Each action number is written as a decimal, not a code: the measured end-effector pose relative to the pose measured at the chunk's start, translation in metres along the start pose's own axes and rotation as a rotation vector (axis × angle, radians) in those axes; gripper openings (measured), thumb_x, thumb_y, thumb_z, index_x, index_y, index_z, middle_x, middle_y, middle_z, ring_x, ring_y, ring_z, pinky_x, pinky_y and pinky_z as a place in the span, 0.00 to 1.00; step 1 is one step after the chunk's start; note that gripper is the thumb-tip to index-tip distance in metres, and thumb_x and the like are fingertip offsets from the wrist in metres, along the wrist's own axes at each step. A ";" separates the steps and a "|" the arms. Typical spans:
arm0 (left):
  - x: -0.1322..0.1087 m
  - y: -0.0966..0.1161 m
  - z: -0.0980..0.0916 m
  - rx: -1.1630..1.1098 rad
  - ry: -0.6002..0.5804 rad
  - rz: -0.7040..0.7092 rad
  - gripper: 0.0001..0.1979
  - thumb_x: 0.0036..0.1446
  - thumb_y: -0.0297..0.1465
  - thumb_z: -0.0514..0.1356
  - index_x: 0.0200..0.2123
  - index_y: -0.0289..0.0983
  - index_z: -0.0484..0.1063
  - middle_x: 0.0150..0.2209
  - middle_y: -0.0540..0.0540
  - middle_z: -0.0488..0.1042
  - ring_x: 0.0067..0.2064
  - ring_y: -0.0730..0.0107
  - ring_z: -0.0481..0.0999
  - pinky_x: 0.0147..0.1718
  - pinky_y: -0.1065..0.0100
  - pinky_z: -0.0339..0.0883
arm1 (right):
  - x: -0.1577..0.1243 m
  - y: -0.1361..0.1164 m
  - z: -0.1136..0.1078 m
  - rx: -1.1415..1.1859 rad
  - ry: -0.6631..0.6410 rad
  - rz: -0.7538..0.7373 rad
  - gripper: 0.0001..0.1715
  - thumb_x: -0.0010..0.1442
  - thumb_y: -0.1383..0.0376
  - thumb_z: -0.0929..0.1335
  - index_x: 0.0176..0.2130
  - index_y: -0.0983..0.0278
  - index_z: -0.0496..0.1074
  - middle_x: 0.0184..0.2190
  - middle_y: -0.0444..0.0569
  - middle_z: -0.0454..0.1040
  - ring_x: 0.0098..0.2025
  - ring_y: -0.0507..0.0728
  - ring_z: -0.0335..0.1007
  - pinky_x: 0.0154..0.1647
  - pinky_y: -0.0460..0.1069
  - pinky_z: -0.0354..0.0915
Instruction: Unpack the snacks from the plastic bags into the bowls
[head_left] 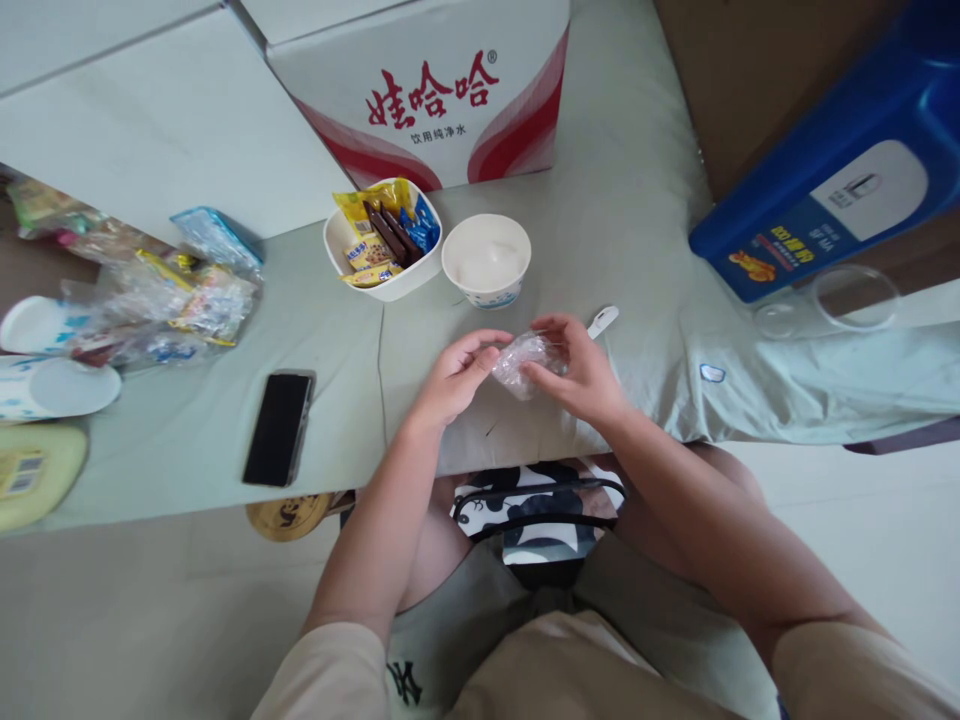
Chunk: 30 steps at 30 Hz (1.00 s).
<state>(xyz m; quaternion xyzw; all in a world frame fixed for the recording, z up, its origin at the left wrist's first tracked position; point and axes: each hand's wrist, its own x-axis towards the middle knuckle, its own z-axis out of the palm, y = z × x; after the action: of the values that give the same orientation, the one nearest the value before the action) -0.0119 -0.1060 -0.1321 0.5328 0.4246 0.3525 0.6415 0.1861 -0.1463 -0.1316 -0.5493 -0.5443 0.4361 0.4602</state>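
Observation:
A crumpled clear plastic wrapper [520, 368] is between my two hands, just above the pale green cloth. My left hand [453, 377] pinches its left side between thumb and fingers. Around its right side my right hand [581, 375] is closed, thumb in front and fingers curled behind. Whether anything lies inside the wrapper I cannot tell. Beyond my hands stands a white paper cup [487, 290] with a blue pattern and something whitish in it. A small white-handled tool [602, 321] lies just past my right hand, partly hidden by it.
Left of the cup is a white bowl [390, 290] of wrapped snacks. A black phone [279, 428] lies farther left, near bagged wrappers [161, 305]. Behind stands a water carton [427, 100]. To the right are a blue bottle [817, 170] and a clear plastic cup [855, 310].

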 end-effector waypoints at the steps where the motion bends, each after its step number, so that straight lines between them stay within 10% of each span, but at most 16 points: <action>1: -0.001 0.000 0.000 -0.026 -0.032 -0.015 0.29 0.53 0.54 0.71 0.51 0.42 0.78 0.36 0.47 0.83 0.33 0.70 0.79 0.34 0.69 0.71 | 0.000 0.001 0.000 0.022 -0.033 0.017 0.29 0.56 0.56 0.74 0.54 0.59 0.65 0.46 0.52 0.77 0.45 0.59 0.74 0.48 0.56 0.69; 10: 0.000 0.002 0.002 0.092 -0.054 -0.104 0.32 0.52 0.52 0.71 0.52 0.38 0.73 0.34 0.46 0.82 0.35 0.65 0.80 0.37 0.66 0.71 | -0.002 -0.002 -0.001 0.011 -0.129 0.016 0.25 0.57 0.56 0.72 0.52 0.61 0.68 0.35 0.45 0.73 0.34 0.54 0.69 0.36 0.50 0.65; 17: 0.009 0.006 0.009 0.104 -0.031 -0.097 0.24 0.42 0.47 0.76 0.31 0.38 0.71 0.30 0.51 0.76 0.31 0.72 0.73 0.33 0.69 0.67 | -0.001 -0.005 -0.002 -0.050 -0.153 -0.056 0.09 0.60 0.58 0.68 0.37 0.61 0.69 0.30 0.44 0.71 0.30 0.52 0.63 0.33 0.49 0.61; 24: -0.001 0.005 -0.017 0.382 0.915 0.362 0.12 0.48 0.38 0.65 0.28 0.40 0.64 0.25 0.54 0.65 0.27 0.74 0.64 0.29 0.70 0.60 | 0.001 -0.011 -0.006 0.010 -0.087 -0.030 0.13 0.61 0.57 0.66 0.42 0.62 0.69 0.30 0.45 0.71 0.30 0.52 0.66 0.33 0.49 0.61; 30: 0.007 0.032 -0.045 0.683 0.998 0.474 0.08 0.49 0.31 0.61 0.27 0.41 0.60 0.24 0.55 0.60 0.26 0.73 0.62 0.28 0.70 0.60 | 0.013 -0.018 -0.008 0.052 -0.125 -0.029 0.13 0.62 0.56 0.64 0.37 0.62 0.70 0.26 0.43 0.69 0.28 0.52 0.62 0.32 0.48 0.58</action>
<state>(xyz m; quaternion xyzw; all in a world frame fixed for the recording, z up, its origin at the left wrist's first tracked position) -0.0507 -0.0768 -0.1050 0.5581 0.6310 0.5348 0.0664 0.1910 -0.1338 -0.1118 -0.5007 -0.5686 0.4768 0.4457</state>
